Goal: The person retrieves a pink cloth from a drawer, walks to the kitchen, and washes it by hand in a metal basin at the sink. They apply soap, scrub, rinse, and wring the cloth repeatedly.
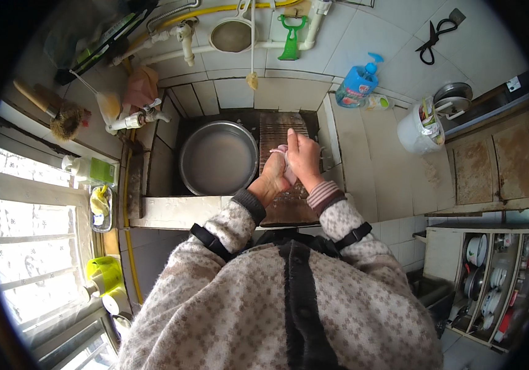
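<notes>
Over a ridged wooden washboard [287, 203] set in a tiled sink, my left hand [271, 175] and my right hand [305, 155] press together. A small pinkish wet cloth [289, 175] is gripped between them, mostly covered by the fingers; its exact shape cannot be made out. My left palm supports it from below, and my right fist closes over it from the right. Just left of the board stands a round metal basin [218, 159] of cloudy, greyish water.
A metal tap [155, 113] juts in at the sink's left. On the right counter stand a blue pump bottle [358, 83] and a white plastic tub [419, 129]. A strainer [232, 34], a green peeler [290, 38] and scissors [433, 39] hang on the tiled wall.
</notes>
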{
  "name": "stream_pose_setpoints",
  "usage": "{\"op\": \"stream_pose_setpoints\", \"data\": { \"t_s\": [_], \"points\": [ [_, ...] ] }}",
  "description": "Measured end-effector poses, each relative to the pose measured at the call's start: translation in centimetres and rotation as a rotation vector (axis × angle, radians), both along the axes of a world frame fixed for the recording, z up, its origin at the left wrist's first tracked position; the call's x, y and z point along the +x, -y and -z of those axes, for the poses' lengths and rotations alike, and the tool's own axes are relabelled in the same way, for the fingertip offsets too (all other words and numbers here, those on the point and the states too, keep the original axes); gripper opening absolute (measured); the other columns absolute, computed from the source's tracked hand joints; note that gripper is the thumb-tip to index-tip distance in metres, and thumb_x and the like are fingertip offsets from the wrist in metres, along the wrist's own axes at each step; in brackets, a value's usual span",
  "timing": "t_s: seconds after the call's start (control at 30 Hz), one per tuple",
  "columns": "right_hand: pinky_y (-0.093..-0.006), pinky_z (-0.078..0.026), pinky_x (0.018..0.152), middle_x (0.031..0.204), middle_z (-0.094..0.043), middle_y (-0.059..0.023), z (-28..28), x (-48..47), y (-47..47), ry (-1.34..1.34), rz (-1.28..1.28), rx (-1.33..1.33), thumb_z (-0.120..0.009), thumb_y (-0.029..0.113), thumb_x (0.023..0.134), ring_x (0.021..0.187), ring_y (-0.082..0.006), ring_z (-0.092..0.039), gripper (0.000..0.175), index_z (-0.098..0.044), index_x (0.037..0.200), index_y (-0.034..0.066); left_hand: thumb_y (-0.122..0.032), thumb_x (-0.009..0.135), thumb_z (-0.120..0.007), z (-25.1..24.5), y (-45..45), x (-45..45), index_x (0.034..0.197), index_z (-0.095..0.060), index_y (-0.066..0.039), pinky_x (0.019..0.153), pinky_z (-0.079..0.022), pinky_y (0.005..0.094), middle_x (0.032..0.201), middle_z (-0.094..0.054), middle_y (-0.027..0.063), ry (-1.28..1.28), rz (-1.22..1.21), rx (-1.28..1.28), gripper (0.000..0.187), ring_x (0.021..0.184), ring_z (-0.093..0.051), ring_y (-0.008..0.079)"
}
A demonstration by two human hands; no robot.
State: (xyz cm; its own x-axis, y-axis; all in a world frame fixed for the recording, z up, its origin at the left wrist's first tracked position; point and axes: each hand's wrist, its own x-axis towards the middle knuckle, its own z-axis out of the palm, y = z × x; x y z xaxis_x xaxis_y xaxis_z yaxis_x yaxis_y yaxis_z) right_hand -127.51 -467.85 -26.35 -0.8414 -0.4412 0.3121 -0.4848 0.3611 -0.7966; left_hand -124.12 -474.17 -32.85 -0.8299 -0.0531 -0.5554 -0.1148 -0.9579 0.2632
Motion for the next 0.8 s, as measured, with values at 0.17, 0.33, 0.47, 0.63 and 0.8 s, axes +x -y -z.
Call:
{"op": "stream_pose_setpoints", "data": {
  "t_s": [0.17,0.33,0.47,0.63,0.8],
  "points": [
    [-0.0384,-0.049,0.056,0.064,-0.062,-0.0160,-0.5,4.3,-0.1,-0.150,-0.181,-0.137,-0.061,0.024,0.087,0.062,-0.0316,-0.064,0.025,-0.064,0.071,0.0051,-0.024,0.095,-0.045,2.3,1.5,0.5,0.080,-0.047,-0.012,0.056,-0.040,0.0313,0.072,-0.047,-0.0001,-0.363,-0.054,-0.424,0.020,0.064,-0.045,0.0139],
    [-0.0357,-0.049,0.058,0.069,-0.064,-0.0169,1.0,2.4,-1.2,-0.012,-0.041,-0.229,-0.054,0.030,0.094,0.065,-0.0274,-0.065,0.034,-0.065,0.079,0.0016,-0.026,0.097,-0.045,0.9,1.3,0.5,0.093,-0.056,-0.009,0.071,-0.049,0.0288,0.084,-0.056,0.0016,-0.304,0.176,-0.534,0.021,0.076,-0.056,0.0157],
    [-0.0353,-0.045,0.059,0.065,-0.061,-0.0140,2.1,-2.4,-3.3,0.169,0.024,-0.025,-0.052,0.045,0.094,0.060,-0.0226,-0.057,0.049,-0.064,0.084,-0.0007,-0.025,0.094,-0.051,-2.1,0.5,0.1,0.105,-0.059,-0.002,0.072,-0.053,0.0341,0.097,-0.064,0.0099,-0.061,0.226,-0.582,0.026,0.084,-0.064,0.0209],
    [-0.0293,-0.044,0.061,0.067,-0.057,-0.0040,3.5,-1.6,-4.0,0.269,-0.267,-0.136,-0.057,0.036,0.094,0.065,-0.0114,-0.052,0.039,-0.065,0.095,-0.0027,-0.014,0.086,-0.058,-4.0,1.8,1.6,0.103,-0.057,0.007,0.062,-0.052,0.0315,0.092,-0.064,0.0145,-0.056,0.249,-1.133,0.028,0.077,-0.063,0.0185],
    [-0.0238,-0.041,0.054,0.071,-0.057,-0.0003,3.5,-3.5,-4.5,0.397,-0.243,-0.190,-0.054,0.018,0.096,0.059,-0.0057,-0.049,0.021,-0.061,0.093,-0.0016,-0.013,0.086,-0.057,-4.2,2.8,2.7,0.112,-0.052,0.008,0.056,-0.050,0.0308,0.096,-0.063,0.0157,-0.180,0.200,-0.774,0.033,0.076,-0.062,0.0188]
  ]
}}
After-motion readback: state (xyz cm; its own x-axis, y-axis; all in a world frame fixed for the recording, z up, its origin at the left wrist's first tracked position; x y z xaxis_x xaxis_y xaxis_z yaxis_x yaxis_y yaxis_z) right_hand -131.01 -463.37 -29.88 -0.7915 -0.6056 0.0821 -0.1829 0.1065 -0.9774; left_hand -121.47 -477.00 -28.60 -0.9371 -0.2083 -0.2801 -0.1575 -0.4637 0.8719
